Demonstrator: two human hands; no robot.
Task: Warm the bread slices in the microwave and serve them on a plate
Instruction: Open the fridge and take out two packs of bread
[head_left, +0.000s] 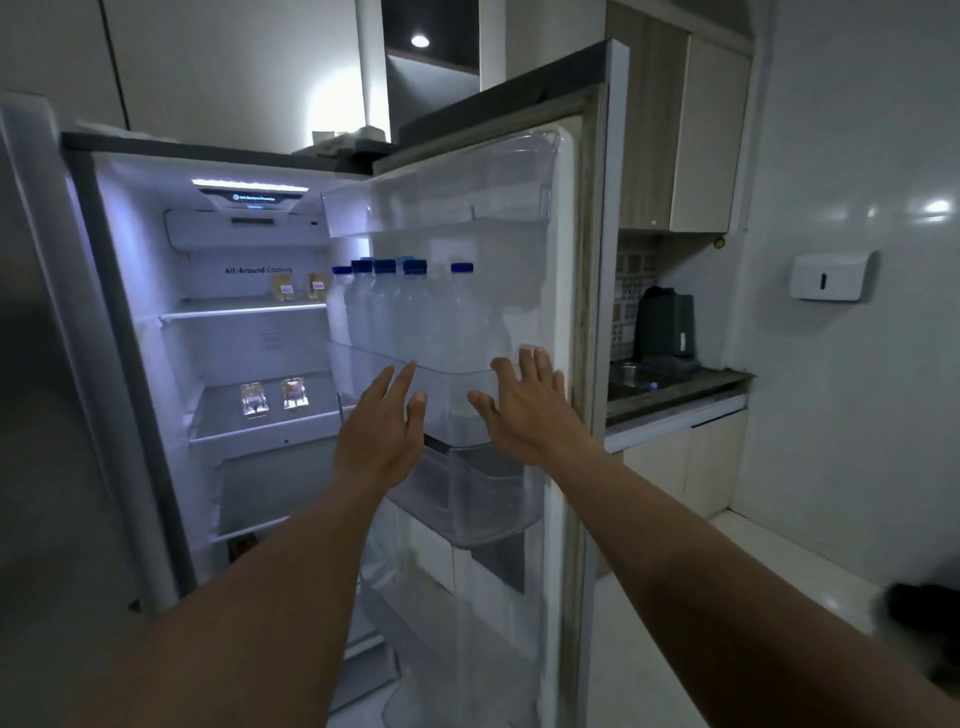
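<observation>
A fridge stands open in front of me, its door swung to the right. Both my hands are stretched out toward the middle door bin, fingers straight. My left hand hovers at the bin's front. My right hand is at the bin's right end near the door edge; I cannot tell whether it touches. Neither hand holds anything. Two small packets lie on the upper shelf and two clear packs on a lower shelf. No bread, plate or microwave is plainly seen.
Several water bottles with blue caps fill the middle door bin. To the right are a counter with a sink, a dark appliance, wall cupboards and a white dispenser on the wall. The floor is pale tile.
</observation>
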